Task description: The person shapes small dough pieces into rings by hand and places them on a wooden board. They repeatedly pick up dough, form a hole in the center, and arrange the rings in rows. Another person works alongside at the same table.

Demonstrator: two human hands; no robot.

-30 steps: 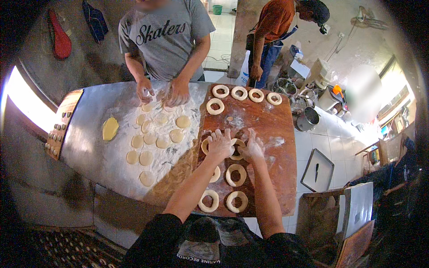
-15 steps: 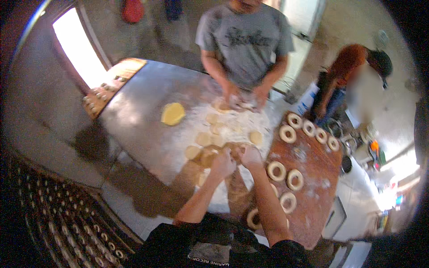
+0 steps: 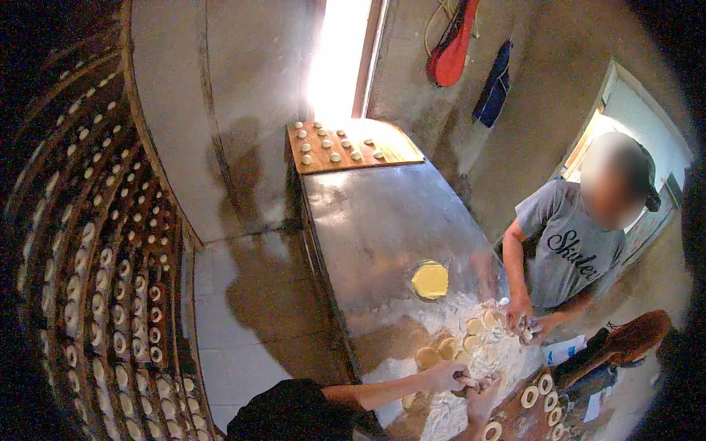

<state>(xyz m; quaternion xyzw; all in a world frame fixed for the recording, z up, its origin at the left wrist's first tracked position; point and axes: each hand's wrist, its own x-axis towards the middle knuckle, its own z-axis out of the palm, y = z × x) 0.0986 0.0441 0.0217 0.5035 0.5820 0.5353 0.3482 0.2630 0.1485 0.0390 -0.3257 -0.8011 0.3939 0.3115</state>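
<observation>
My left hand (image 3: 454, 376) and my right hand (image 3: 482, 391) are together over the floured part of the metal table (image 3: 368, 235). Both have their fingers closed on a small piece of dough, mostly hidden by the fingers. Flat dough rounds (image 3: 427, 358) lie in the flour just beyond and left of my hands. Farther along the table sits a yellow, butter-like slab (image 3: 430, 280). Dough rings (image 3: 530, 397) rest on a reddish-brown board (image 3: 526, 422) to the right, partly cut off by the picture's rim.
Across the table, a person in a grey shirt (image 3: 566, 242) handles dough with both hands (image 3: 528, 328). A wooden board (image 3: 397, 147) with several dough balls lies at the table's far end. Tall racks (image 3: 126, 242) of dough rings and balls line the left. Another person's orange-brown sleeve (image 3: 640, 334) shows right.
The view has swung left, bringing the racks, window and far board more fully into sight. My hands stay close together over the flour. The dough ring board has slid toward the lower rim.
</observation>
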